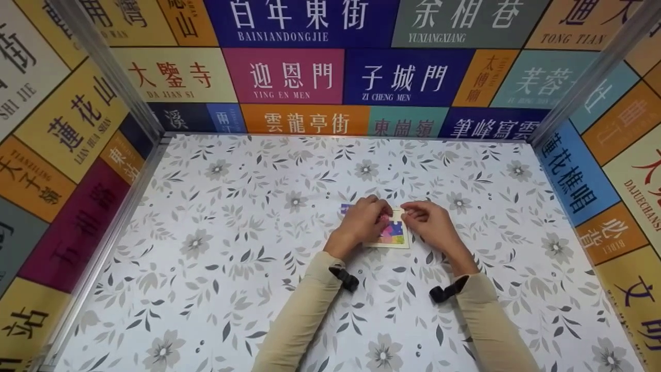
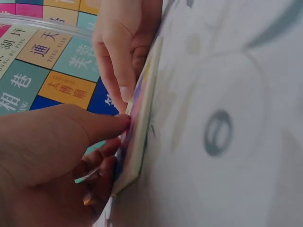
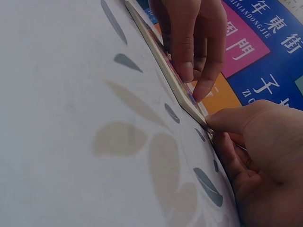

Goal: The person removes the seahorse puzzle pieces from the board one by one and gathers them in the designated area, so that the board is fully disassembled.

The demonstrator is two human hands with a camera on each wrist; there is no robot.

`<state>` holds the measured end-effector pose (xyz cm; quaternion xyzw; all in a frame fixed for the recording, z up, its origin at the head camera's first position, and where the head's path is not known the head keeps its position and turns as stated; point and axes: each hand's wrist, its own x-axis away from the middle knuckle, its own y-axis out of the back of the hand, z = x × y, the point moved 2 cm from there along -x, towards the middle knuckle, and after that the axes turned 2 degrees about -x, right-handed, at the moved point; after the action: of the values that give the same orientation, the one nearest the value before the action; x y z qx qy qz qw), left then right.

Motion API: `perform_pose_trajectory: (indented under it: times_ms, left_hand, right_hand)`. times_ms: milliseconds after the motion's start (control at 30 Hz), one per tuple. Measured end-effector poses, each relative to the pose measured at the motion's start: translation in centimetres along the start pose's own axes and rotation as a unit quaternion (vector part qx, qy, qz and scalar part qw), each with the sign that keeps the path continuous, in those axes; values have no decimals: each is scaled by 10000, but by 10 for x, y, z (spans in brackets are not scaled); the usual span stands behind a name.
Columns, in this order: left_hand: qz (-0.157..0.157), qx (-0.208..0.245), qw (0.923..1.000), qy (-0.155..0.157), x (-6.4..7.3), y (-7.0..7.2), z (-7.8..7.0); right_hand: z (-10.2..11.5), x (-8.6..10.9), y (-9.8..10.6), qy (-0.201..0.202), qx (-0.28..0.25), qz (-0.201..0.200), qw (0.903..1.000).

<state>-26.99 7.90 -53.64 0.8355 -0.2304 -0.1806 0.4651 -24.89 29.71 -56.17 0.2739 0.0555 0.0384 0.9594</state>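
A small jigsaw puzzle [image 1: 395, 229], pink, blue, purple and yellow in a cream frame, lies on the patterned tabletop. My left hand [image 1: 364, 221] reaches over its middle and hides much of it. In the left wrist view, that thumb [image 2: 113, 126] touches the puzzle's face; whether a loose piece sits between thumb and fingers is hidden. My right hand [image 1: 433, 223] pinches the frame's far right corner, thumb [image 3: 225, 120] on top and fingers below. Beside the fingertips, a patch of bare cream backing [image 1: 397, 213] shows near that corner.
The white tabletop [image 1: 206, 289] carries grey flowers and leaves. Panels of coloured squares with Chinese lettering [image 1: 284, 75] stand at the back and both sides, with metal rails [image 1: 103, 243] along the edges. Black wrist cameras [image 1: 347, 279] sit on both beige sleeves [image 1: 304, 305].
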Motion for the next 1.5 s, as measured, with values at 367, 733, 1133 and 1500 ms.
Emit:
perform_pose_trajectory:
  times_ms: [367, 733, 1133, 1500]
  left_hand:
    - [52, -31, 9999, -160, -1, 1, 0]
    - [-308, -207, 9984, -425, -3, 1, 0]
    - [-399, -26, 9962, -777, -4, 3, -1]
    - [84, 637, 9938, -903, -6, 9, 6]
  right_hand:
    - [-2, 3, -3, 4, -65, -29, 10000]
    - [-1, 2, -3, -27, 16, -3, 10000]
    - [0, 1, -2, 36, -5, -10, 10000]
    - [4, 0, -1, -27, 81, 29, 10000]
